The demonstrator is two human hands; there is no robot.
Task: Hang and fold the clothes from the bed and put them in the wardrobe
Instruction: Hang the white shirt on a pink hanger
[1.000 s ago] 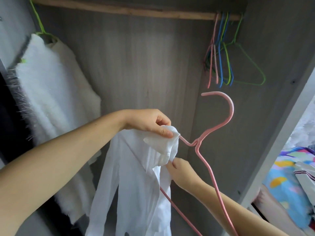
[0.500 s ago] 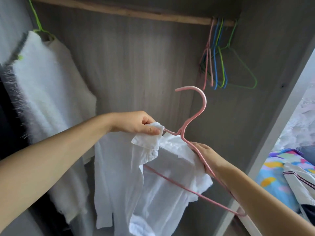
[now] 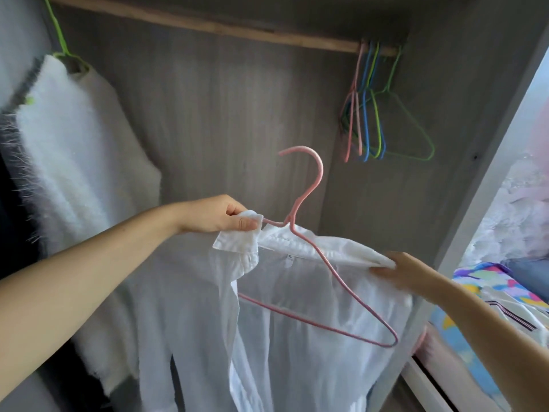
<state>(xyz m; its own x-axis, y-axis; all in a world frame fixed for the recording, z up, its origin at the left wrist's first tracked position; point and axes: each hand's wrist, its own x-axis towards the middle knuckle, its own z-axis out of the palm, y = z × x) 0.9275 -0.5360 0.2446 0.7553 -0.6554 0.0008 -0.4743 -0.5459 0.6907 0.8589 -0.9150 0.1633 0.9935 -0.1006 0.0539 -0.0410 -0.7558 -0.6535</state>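
Note:
A white shirt [image 3: 297,337] hangs in front of the open wardrobe, partly threaded onto a pink wire hanger [image 3: 309,185] whose hook points up. My left hand [image 3: 219,217] pinches the shirt's left collar tip together with the hanger's left arm. My right hand [image 3: 407,270] grips the shirt's right shoulder over the hanger's right arm. The hanger's lower bar and right corner show in front of the cloth. The wooden rail [image 3: 208,23] runs across the top of the wardrobe, above the hook.
A fluffy white garment [image 3: 77,150] hangs on a green hanger [image 3: 56,28] at the left. Several bare coloured hangers [image 3: 374,114] hang at the rail's right end. The wardrobe's side panel [image 3: 487,173] stands at the right, with the bed's colourful sheet [image 3: 487,281] and clothes beyond.
The shirt's right shoulder has been drawn out over the hanger's right arm. My right hand slid right along it, and the hanger turned more level.

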